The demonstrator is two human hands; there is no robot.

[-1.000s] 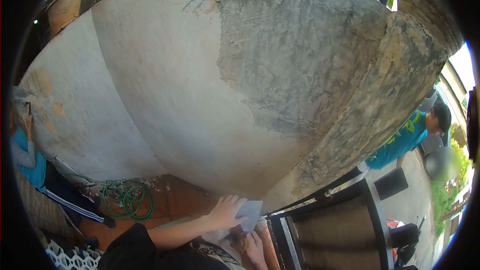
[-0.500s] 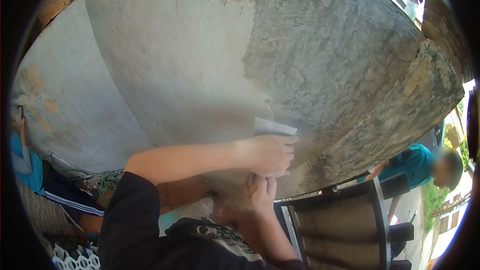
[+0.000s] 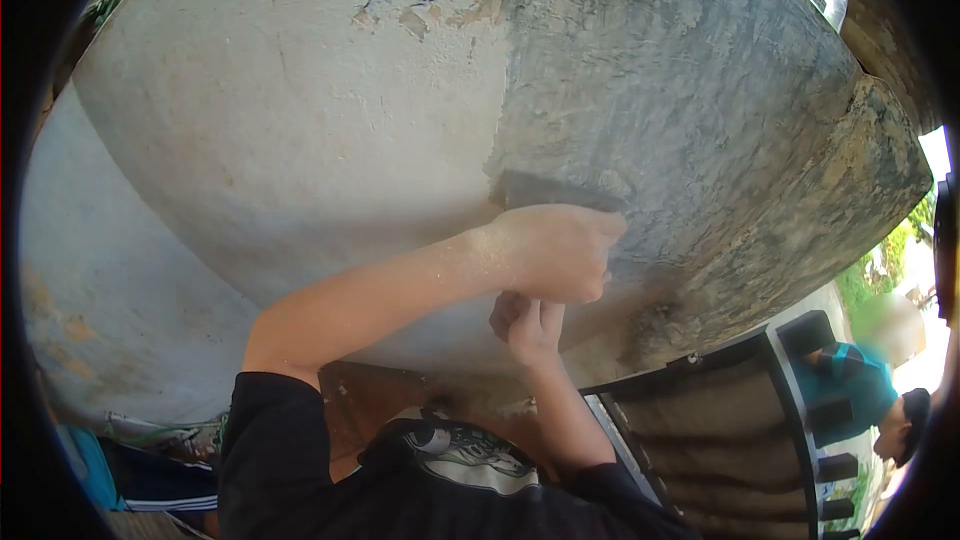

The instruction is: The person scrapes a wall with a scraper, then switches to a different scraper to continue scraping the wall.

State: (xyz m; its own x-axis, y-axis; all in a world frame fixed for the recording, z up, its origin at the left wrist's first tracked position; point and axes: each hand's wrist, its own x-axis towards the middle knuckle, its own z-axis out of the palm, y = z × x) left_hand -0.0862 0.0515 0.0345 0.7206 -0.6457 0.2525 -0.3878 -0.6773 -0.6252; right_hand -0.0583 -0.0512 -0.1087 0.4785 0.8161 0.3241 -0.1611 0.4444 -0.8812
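My left hand is closed around a wide-bladed scraper, its thumb side toward the wall. The dark, slightly blurred blade lies against the wall, on the boundary between smooth pale paint and a rough grey scraped area. Just below, my right hand is curled into a fist, in line with the tool and seemingly on the lower end of its handle. The handle itself is hidden by my fingers. Light dust speckles my left wrist.
A slatted dark gate stands close at the lower right. Beyond it is a person in a teal shirt. Another person's dark striped trousers show at the lower left, near a green hose along the wall's base.
Both hands and the scraper have moved up the wall and slightly right. The view has shifted, and the person at the right has changed posture.
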